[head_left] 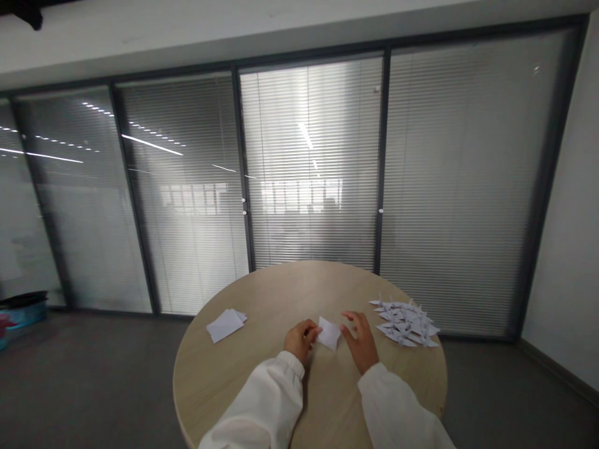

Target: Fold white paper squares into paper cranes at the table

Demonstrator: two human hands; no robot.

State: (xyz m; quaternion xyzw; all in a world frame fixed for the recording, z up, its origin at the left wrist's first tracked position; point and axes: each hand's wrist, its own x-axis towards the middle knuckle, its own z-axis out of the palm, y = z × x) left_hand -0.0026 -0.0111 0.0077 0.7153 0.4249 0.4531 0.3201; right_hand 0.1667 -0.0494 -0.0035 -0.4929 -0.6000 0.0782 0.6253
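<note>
"What surface do we have before us?"

"A round, pale wood table (309, 287). Near its middle, we see one small white paper (329, 333), between two hands in white sleeves (264, 399). The left hand (299, 342) pinches its left corner between thumb and fingers. The right hand (359, 340) has its fingers spread and curved just beside the right edge; we cannot tell whether its thumb touches."

"And what else lies on the wood?"

"On our left, a few flat white sheets (226, 325), overlapping. On our right, a crowd of white cranes (407, 323), wings and points jutting out."

"And the room around us?"

"Beyond the table stand tall glass panels (309, 143) in dark frames, with blinds and streaks of reflected light. We have a plain pale wall (573, 249) at right, a dark grey floor (116, 380), and a blue, black-rimmed tub (25, 312) at far left."
</note>
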